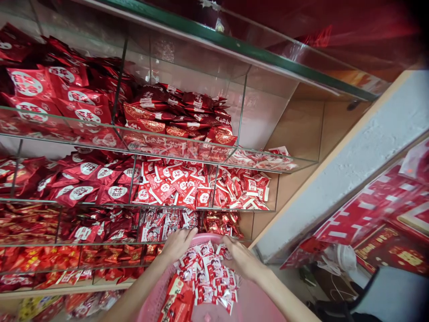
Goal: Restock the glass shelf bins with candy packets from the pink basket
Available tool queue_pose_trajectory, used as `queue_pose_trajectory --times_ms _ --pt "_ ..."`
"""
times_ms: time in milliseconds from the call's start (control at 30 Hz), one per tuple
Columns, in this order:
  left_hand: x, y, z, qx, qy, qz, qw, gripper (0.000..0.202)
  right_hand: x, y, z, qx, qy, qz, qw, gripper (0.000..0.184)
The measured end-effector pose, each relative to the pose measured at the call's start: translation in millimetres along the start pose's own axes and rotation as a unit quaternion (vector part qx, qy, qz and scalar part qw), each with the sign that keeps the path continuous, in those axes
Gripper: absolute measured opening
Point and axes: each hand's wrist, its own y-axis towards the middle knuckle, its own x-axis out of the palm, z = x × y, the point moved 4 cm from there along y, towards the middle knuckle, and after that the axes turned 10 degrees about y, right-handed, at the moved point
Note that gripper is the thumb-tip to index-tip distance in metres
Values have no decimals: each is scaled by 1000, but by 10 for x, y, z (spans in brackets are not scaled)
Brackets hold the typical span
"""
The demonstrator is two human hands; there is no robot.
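My left hand (pixel 177 245) and my right hand (pixel 240 258) reach forward over a pink basket (pixel 250 300). Between them lies a heap of small red-and-white candy packets (pixel 211 273), and both hands cup its sides with curled fingers. More red packets (pixel 177 300) lie lower in the basket. Just beyond my fingertips is a glass shelf compartment holding similar small packets (pixel 167 223).
Tiered glass shelves (pixel 208 154) with glass dividers hold red candy packets, sorted by kind, across the left and centre. A white wall panel (pixel 351 165) slants at the right. Red paper decorations (pixel 368 214) lie at the lower right, and a white object (pixel 342 257) sits below them.
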Motion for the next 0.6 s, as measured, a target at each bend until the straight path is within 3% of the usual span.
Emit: queue_pose_trajectory --times_ms 400,600 --pt "-37 -12 22 -6 -1 -1 1000 68 127 45 119 -52 -10 22 998 25" --pt "-35 -12 24 10 -2 1 1000 69 165 41 146 -52 -8 55 997 28"
